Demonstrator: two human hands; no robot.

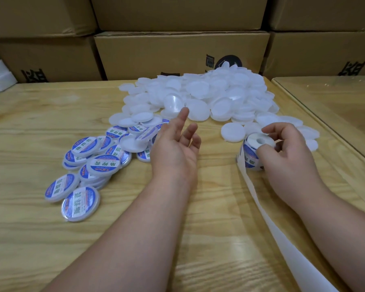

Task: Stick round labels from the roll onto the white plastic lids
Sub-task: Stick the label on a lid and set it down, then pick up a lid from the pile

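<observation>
Labels on the roll (253, 152) sit at three o'clock, gripped by the right hand (287, 153); left hand (175, 146) hovers spread, empty, plain lids (202, 95) at twelve.

Left hand (175, 148) hovers palm up, fingers loosely spread, holding nothing. Right hand (287, 152) curls its fingers and thumb round the roll (253, 152).

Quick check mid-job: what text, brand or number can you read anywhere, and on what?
Labelled lids: green Chinese characters, seemingly "助焊膏", seen upside down; small print blurred.
Label roll: the same label design, partly hidden.
Cardboard boxes: black printed characters, cut off, unreadable.
No numbers legible.
</observation>
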